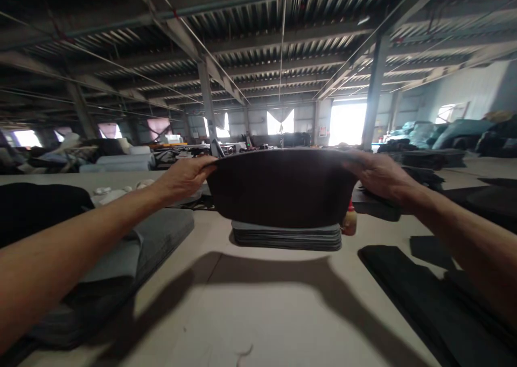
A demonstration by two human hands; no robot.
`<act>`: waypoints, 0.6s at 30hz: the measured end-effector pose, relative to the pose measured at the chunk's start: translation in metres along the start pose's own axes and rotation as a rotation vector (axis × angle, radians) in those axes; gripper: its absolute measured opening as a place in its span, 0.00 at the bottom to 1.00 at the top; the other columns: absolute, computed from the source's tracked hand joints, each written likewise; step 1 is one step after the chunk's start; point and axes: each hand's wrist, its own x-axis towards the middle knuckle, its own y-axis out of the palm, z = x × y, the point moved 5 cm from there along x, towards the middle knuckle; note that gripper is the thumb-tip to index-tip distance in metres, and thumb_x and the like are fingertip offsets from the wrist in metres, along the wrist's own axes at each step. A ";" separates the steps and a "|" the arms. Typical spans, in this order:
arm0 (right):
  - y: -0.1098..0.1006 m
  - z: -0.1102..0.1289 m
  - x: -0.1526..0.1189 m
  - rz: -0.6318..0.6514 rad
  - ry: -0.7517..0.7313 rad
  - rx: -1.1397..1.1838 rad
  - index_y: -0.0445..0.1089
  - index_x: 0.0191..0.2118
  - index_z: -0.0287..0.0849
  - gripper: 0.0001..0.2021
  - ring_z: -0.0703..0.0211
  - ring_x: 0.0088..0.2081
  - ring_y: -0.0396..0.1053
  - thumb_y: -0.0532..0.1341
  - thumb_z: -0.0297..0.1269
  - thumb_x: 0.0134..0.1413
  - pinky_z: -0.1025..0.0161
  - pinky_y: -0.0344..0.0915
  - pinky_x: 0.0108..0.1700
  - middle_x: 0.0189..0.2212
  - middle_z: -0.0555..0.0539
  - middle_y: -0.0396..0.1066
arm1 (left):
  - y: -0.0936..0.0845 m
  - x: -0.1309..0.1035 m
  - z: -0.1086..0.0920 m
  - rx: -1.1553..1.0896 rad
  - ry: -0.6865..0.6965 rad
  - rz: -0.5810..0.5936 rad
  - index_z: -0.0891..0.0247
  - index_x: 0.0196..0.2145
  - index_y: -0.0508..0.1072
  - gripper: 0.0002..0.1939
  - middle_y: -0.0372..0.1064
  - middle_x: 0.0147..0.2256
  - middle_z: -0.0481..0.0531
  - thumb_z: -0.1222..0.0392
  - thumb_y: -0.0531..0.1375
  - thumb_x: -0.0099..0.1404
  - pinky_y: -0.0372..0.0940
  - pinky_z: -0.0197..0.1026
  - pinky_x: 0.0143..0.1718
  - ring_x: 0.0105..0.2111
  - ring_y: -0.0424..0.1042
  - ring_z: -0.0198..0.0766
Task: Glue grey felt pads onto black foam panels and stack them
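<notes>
While pinching the dark sheet (283, 189) by its upper corners with left hand (189, 174) and right hand (377, 174), above the stack (286, 239) near the bench's (262, 308) far edge, expect light, bendable handling, best gripped there.

- Left forearm (92, 235): reaches in from the left edge, slanting upward and inward, bare.
- Left hand (186, 178): raised, fingers bent in a closed pinch, pointing inward.
- Right forearm (456, 221): bare too, slanting up from the right edge.
- Right hand (377, 176): pinching at nearly matching height (its fingertips look blurred), well apart from the left.
</notes>
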 end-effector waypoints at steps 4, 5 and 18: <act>0.030 -0.025 0.011 -0.220 -0.061 -0.221 0.68 0.59 0.42 0.21 0.44 0.47 0.72 0.48 0.42 0.69 0.51 0.68 0.46 0.48 0.39 0.74 | 0.055 0.031 0.023 0.035 0.080 -0.043 0.62 0.57 0.69 0.21 0.69 0.55 0.54 0.57 0.49 0.72 0.60 0.47 0.60 0.55 0.68 0.44; 0.048 -0.033 0.007 -0.204 -0.075 -0.244 0.67 0.60 0.40 0.21 0.43 0.50 0.71 0.47 0.39 0.70 0.50 0.68 0.48 0.51 0.38 0.72 | 0.080 0.031 0.032 0.031 0.073 -0.016 0.64 0.58 0.69 0.21 0.68 0.57 0.55 0.59 0.49 0.71 0.58 0.48 0.62 0.57 0.66 0.43; 0.231 -0.108 -0.094 0.336 -0.052 -0.166 0.70 0.58 0.44 0.26 0.50 0.55 0.69 0.49 0.22 0.57 0.55 0.64 0.57 0.56 0.41 0.70 | 0.284 -0.057 0.090 -0.051 -0.079 0.342 0.64 0.56 0.72 0.25 0.68 0.58 0.55 0.68 0.47 0.65 0.59 0.49 0.63 0.59 0.66 0.43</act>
